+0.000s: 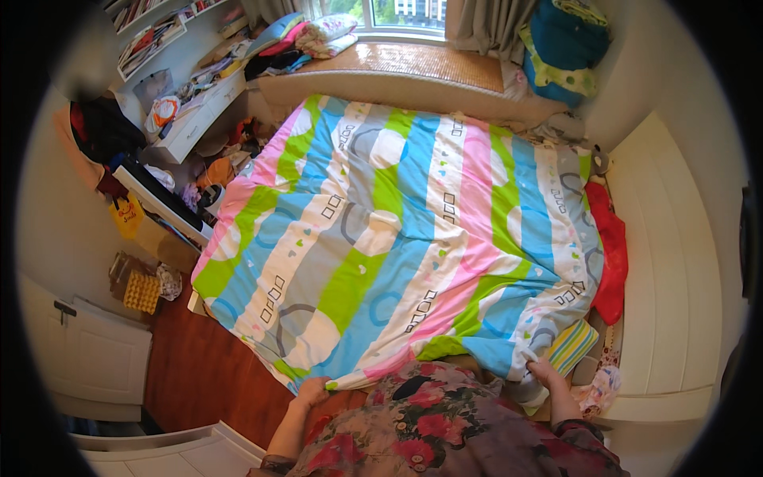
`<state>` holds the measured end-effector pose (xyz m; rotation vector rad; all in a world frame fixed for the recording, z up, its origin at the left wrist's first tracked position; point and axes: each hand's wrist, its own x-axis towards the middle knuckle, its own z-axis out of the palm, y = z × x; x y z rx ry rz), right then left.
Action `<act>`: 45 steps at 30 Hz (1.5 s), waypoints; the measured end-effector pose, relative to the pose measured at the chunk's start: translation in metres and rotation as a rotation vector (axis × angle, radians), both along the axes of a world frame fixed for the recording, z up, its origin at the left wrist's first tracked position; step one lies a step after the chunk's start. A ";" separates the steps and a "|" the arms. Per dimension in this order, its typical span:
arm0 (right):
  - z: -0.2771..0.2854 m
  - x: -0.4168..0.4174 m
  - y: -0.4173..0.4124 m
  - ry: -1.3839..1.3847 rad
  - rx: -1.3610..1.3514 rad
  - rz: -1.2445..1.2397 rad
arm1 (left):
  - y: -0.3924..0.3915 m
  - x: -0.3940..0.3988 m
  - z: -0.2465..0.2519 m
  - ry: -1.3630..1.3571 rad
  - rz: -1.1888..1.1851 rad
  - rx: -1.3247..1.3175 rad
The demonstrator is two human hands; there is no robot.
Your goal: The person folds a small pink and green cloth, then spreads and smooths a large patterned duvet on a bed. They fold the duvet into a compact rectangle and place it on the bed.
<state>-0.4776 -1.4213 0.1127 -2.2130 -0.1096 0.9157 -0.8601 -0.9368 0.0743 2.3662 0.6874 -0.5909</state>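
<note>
A duvet cover (357,238) with pink, green, blue, white and grey stripes lies spread over the bed, wrinkled mostly towards the right. My left hand (313,391) grips its near edge, close to the lower left corner. Farther right, my right hand (541,368) pinches a gathered part of the same near edge. Between the two hands the edge hangs close against my flowered shirt. Beside my right hand a striped pillow (573,349) shows partly from under the cover. The fingertips of both hands are partly hidden by cloth.
A red cloth (607,256) lies between the bed and the cream headboard (661,256). Past the bed is a window seat (405,62) with folded bedding. A cluttered desk (191,125) stands at the left, near an egg tray (142,292) and a white door (95,340).
</note>
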 end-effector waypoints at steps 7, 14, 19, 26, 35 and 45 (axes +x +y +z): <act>-0.003 -0.050 -0.074 0.141 -0.524 0.756 | -0.019 -0.006 -0.010 -0.057 -0.136 -0.022; 0.085 -0.036 -0.044 -0.242 -0.942 0.423 | 0.008 0.004 0.014 -0.066 -0.248 0.232; 0.045 -0.017 -0.135 -0.357 -0.591 0.250 | 0.015 0.049 0.067 -0.297 -0.228 0.345; 0.085 -0.140 -0.169 -0.017 0.001 0.427 | -0.058 -0.033 0.043 0.194 -0.284 0.401; 0.087 -0.153 -0.079 -0.215 0.317 0.169 | -0.363 0.186 0.130 -0.597 -0.733 -0.381; 0.009 -0.124 -0.182 0.284 0.850 -0.589 | -0.398 0.201 0.177 -0.440 -0.415 -0.852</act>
